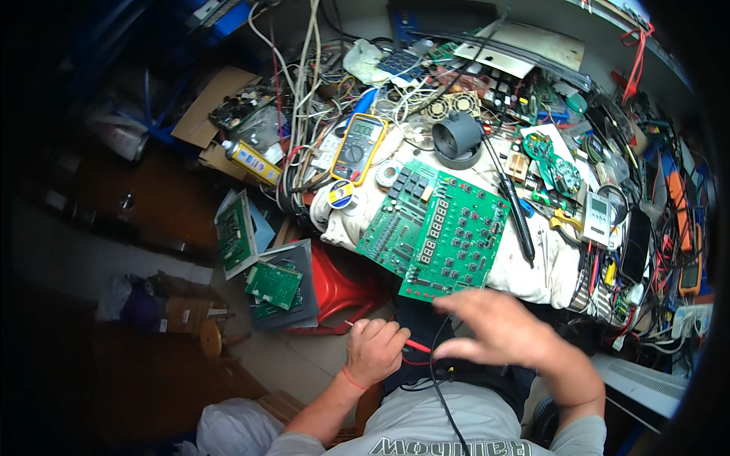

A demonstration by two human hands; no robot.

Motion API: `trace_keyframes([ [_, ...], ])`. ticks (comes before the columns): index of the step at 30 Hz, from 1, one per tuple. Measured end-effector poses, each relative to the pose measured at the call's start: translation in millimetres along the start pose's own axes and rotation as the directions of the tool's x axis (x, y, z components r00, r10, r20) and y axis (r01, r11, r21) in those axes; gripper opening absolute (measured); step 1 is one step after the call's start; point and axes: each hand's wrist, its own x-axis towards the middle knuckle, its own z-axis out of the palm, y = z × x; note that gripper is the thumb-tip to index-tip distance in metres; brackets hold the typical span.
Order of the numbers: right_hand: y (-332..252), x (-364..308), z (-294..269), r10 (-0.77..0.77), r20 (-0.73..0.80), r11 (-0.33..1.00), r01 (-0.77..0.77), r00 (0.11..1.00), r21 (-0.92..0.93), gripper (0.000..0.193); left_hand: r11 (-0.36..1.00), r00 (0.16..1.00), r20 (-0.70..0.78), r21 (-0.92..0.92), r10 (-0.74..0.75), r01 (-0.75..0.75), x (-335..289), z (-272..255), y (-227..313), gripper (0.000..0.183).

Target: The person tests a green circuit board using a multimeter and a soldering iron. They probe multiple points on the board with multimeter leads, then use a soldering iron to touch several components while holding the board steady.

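My left hand (374,351) is closed around a red test probe (417,346); its thin tip sticks out on the left side of the fist. My right hand (498,330) hangs just off the near edge of a green circuit board (456,251), thumb and fingers apart, with nothing visible between them. A black cable (438,378) runs between the two hands and down over my shirt. The board carries digit displays, rows of push buttons and black relays, and lies on a white cloth. Beyond it on the left rests a yellow multimeter (357,149) with its display lit.
A solder spool (341,194) and grey round holder (458,140) sit around the board. To its right lie a black soldering iron (518,220), yellow-handled pliers (564,220) and a white meter (598,219). More boards (275,285) rest over a red stool (342,285). Tangled wires crowd the back.
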Motion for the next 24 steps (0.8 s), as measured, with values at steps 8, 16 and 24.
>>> trace_keyframes([
  [8,3,14,81,0.3,0.115,0.759,-0.31,0.947,0.573,0.082,0.943,0.944,-0.041,0.077,0.327,-0.323,79,-36,-13,0.017],
  [16,2,-32,73,0.468,0.148,0.521,-0.407,0.871,0.75,0.028,0.878,0.821,-0.417,-0.099,0.391,-0.469,127,-51,-57,0.018],
  [24,6,-43,91,0.58,-0.329,0.385,0.105,0.746,0.917,0.031,0.772,0.82,-0.005,-0.34,-0.573,0.537,255,41,-297,0.038],
])
